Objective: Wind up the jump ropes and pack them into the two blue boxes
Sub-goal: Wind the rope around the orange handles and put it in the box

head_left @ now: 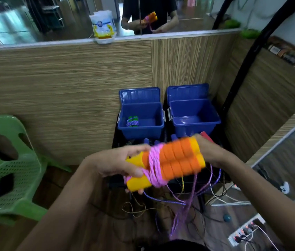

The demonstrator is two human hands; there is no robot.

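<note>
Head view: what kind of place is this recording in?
Probably an office or shop interior: a wood-grain partition topped by a glass panel, a green plastic chair, and a power strip on the wooden floor.

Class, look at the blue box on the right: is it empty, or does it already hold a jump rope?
Empty. The right blue box shows only its bare blue floor, lid up behind it. The one wound green rope lies in the left blue box.
</note>
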